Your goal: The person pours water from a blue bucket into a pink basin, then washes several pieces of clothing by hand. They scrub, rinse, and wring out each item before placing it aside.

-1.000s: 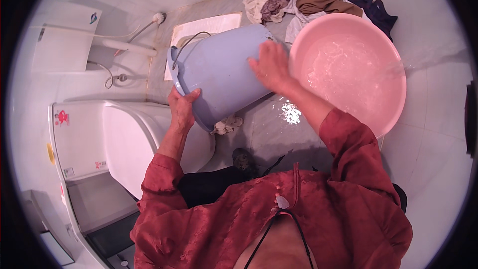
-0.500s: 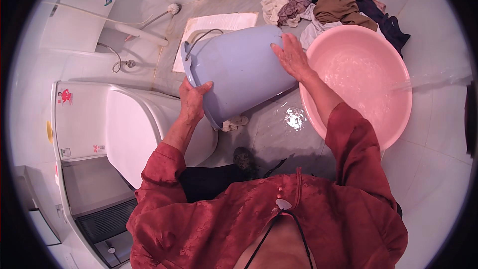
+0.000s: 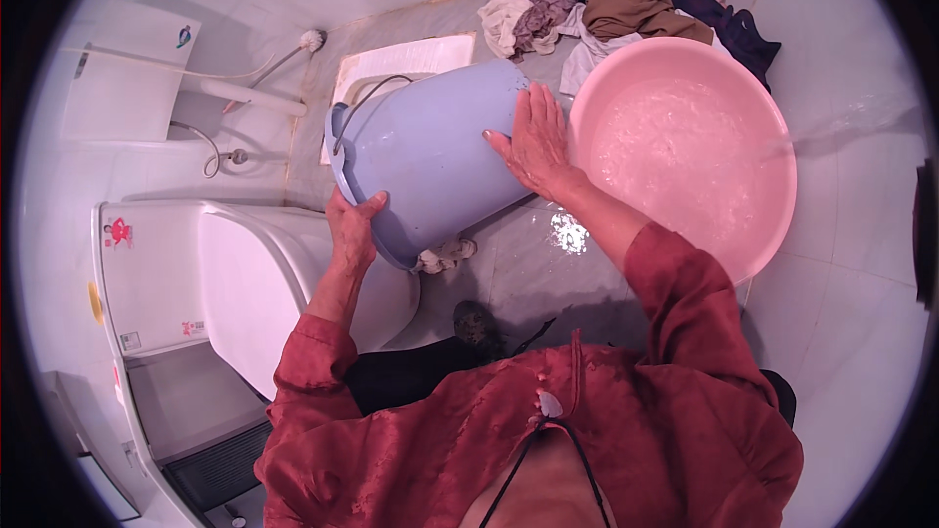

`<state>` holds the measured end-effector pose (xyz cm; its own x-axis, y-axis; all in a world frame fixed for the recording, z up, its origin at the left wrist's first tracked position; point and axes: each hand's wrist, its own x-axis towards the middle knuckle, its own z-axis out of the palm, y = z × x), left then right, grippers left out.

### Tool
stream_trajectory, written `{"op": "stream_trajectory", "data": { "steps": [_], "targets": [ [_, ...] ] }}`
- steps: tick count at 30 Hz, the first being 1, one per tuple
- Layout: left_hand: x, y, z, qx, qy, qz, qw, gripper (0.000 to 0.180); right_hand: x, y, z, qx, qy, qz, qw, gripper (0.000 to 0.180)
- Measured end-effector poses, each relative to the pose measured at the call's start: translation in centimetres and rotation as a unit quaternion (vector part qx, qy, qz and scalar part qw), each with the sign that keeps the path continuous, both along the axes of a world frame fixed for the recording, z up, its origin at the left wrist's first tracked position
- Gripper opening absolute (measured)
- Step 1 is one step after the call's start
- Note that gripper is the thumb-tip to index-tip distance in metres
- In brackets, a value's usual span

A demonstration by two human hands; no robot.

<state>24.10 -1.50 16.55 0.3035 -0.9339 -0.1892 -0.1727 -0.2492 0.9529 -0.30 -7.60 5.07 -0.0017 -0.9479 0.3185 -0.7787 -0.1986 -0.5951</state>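
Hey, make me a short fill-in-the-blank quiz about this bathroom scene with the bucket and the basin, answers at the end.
1. The left hand grips the rim of the tilted, pale blue ____.
2. The right hand lies flat against the bucket's ____.
3. The round basin holding water is coloured ____.
4. Beyond the basin lies a pile of ____.

Missing words: bucket; side; pink; clothes

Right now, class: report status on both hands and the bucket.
Left hand grips bucket rim. Right hand flat on its side. Bucket tilted beside pink basin of water.
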Motion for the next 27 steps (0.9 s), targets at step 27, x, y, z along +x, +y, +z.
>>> {"op": "stream_trajectory", "data": {
  "steps": [27],
  "targets": [
    [1.8,-1.0,1.0,-0.07,-0.086,-0.004,0.994,0.04,-22.7,1.3,-14.1,0.18,-0.459,-0.202,0.846,0.029]
  ]
}}
